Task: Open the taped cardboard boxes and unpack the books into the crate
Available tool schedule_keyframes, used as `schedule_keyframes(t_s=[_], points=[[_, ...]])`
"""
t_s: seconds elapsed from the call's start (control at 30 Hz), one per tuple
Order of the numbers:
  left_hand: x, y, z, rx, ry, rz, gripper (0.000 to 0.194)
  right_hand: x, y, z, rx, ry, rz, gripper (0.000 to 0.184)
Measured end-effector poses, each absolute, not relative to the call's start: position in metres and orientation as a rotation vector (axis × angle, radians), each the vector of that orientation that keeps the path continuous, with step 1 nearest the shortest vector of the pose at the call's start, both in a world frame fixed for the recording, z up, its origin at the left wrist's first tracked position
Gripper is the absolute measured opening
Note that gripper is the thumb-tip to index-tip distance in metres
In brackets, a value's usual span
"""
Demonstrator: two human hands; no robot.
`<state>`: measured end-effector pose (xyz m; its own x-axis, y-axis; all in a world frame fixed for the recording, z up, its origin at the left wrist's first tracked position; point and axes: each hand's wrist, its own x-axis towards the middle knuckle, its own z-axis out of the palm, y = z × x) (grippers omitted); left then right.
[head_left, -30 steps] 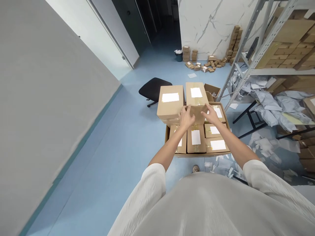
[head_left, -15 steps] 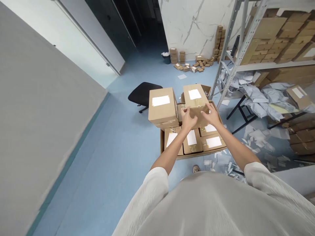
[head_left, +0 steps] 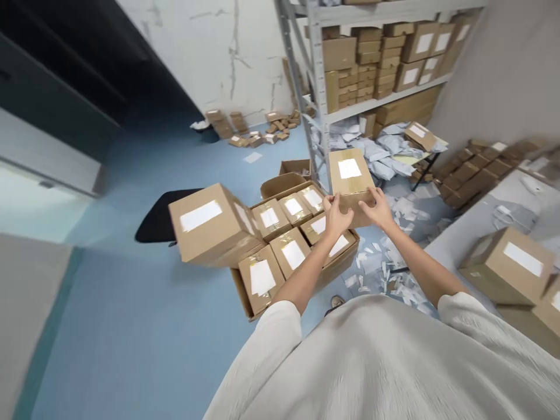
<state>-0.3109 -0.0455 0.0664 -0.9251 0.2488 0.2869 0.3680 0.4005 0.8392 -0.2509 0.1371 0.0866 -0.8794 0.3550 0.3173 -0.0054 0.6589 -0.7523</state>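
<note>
Between both hands I hold a brown cardboard box (head_left: 350, 175) with a white label on top, tilted toward me. My left hand (head_left: 336, 217) grips its near left side, and my right hand (head_left: 377, 207) its near right corner; the fingers of both are bent around the edges. To the left, below the held box, stands a large open carton (head_left: 335, 269) packed with several smaller labelled boxes (head_left: 294, 254). A bigger labelled box (head_left: 210, 227) rests over the carton's left end.
A metal shelf rack (head_left: 321, 76) full of boxes stands ahead. Grey mailing bags (head_left: 376, 149) lie on a low table beneath it. Paper scraps (head_left: 394, 256) litter the blue floor. A desk with large boxes (head_left: 510, 265) is at the right, a black chair (head_left: 161, 216) at the left.
My view has swung to the right. The held box has moved from above the open carton to beyond its right side, still between both hands. The desk at the right has come into view.
</note>
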Motion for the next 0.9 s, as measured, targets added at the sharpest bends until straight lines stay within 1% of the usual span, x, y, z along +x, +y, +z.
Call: schedule_keyframes(t_s=[0.23, 0.37, 0.53, 0.67, 0.77, 0.9], points=[[-0.244, 0.080, 0.053, -0.887, -2.598, -1.619, 0.075, -0.133, 0.232, 0.075, -0.644, -2.295, 1.048, 0.067], [-0.195, 0.145, 0.039, -1.066, -2.594, -1.674, 0.074, -0.066, 0.281, 0.068, -0.775, -2.225, 1.017, 0.068], [-0.143, 0.219, 0.010, -1.293, -2.495, -1.782, 0.069, 0.009, 0.332, 0.051, -0.943, -2.119, 1.007, 0.075], [-0.117, 0.264, -0.018, -1.449, -2.482, -1.875, 0.067, 0.058, 0.358, 0.025, -1.055, -2.061, 1.004, 0.072], [-0.110, 0.285, -0.031, -1.606, -2.543, -1.812, 0.058, 0.086, 0.367, 0.000, -1.190, -2.079, 0.980, 0.067], [-0.115, 0.301, -0.033, -1.727, -2.612, -1.651, 0.044, 0.104, 0.376, -0.020, -1.265, -2.092, 0.951, 0.057]])
